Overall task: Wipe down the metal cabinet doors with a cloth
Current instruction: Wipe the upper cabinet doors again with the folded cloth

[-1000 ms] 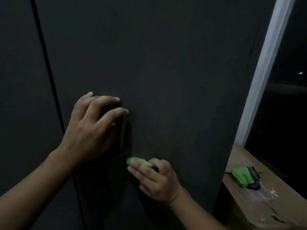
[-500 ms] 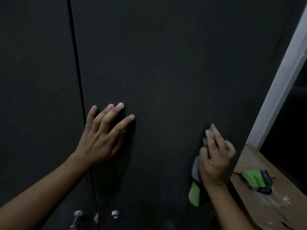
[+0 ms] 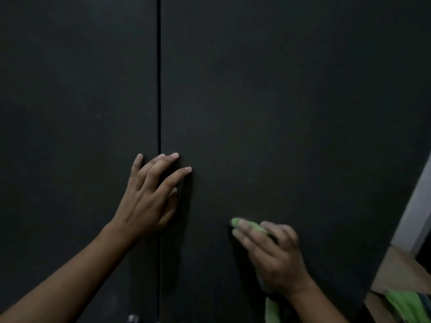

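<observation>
R hand (image 3: 270, 252), fingers curled round green cloth (image 3: 250, 226), is back from the far-right edge to mid right door (image 3: 291, 113), low down, cloth pressed on. L hand (image 3: 151, 197), fingers spread, braces across seam (image 3: 159, 89). Judgement: leftward return stroke; wiping ongoing.

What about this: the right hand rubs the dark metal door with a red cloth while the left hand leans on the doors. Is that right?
Not quite. The head view shows a green fabric cloth, not a red one. The rest holds: the right hand rubs it on the dark metal door while the left hand leans on the doors.
</observation>
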### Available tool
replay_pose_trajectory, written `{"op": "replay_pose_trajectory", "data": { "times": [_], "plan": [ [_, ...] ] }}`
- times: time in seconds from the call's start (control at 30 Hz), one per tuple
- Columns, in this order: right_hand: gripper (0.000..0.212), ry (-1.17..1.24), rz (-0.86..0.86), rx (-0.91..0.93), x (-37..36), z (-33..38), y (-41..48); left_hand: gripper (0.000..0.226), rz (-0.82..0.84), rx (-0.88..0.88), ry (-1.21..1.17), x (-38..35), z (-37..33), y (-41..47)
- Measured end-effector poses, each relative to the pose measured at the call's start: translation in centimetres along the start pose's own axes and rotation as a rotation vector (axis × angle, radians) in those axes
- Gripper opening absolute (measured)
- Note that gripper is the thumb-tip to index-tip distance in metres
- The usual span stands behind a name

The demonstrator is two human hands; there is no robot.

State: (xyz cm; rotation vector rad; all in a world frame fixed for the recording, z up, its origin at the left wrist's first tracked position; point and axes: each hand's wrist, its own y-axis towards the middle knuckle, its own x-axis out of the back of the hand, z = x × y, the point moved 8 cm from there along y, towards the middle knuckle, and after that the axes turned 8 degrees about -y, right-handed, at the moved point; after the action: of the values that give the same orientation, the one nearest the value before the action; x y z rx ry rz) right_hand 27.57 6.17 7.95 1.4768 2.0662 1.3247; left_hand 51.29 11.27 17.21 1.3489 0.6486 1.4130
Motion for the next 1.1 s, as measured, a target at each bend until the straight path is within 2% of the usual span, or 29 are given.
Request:
{"op": "replay_pose_trajectory", "data": {
  "times": [0.13, 0.27, 0.33, 0.43, 0.6, 0.7, 0.8, 0.9, 1.0, 1.1],
  "plan": [
    [0.038, 0.030, -0.214, -0.302, 2.9, -6.6, 9.2, 0.057, 0.036, 0.000, 0.062, 2.4, 2.3, 2.3],
    [0.043, 0.026, -0.289, -0.407, 4.2, -9.2, 18.4, 0.057, 0.005, 0.102, 0.018, 5.0, 5.0, 4.5],
    [0.050, 0.011, -0.263, -0.371, 4.2, -8.0, 22.8, 0.058, -0.040, 0.162, -0.027, 6.5, 6.8, 5.1],
    [0.058, 0.002, -0.187, -0.216, 3.3, -3.5, 28.3, 0.056, -0.107, 0.243, -0.089, 9.0, 10.1, 5.5],
    [0.054, -0.016, -0.122, -0.016, 0.4, 5.5, 32.6, 0.055, -0.189, 0.395, -0.115, 12.8, 17.3, 5.4],
    [0.050, -0.023, -0.091, 0.090, -1.6, 11.0, 32.8, 0.055, -0.143, 0.330, -0.078, 13.8, 20.5, 4.5],
    [0.049, -0.060, -0.009, 0.308, -3.8, 16.0, 30.5, 0.053, -0.114, 0.221, -0.048, 14.3, 22.7, 3.3],
    [0.043, -0.109, 0.018, 0.484, -4.6, 17.5, 27.1, 0.051, -0.107, 0.088, 0.009, 14.1, 23.7, 2.1],
    [0.048, -0.154, -0.026, 0.452, -3.7, 15.2, 26.5, 0.051, -0.113, 0.020, 0.032, 13.9, 24.1, 1.4],
    [0.045, -0.119, -0.138, 0.183, -1.1, 10.6, 30.4, 0.051, -0.129, 0.008, 0.043, 13.9, 24.3, 1.4]
  ]
}}
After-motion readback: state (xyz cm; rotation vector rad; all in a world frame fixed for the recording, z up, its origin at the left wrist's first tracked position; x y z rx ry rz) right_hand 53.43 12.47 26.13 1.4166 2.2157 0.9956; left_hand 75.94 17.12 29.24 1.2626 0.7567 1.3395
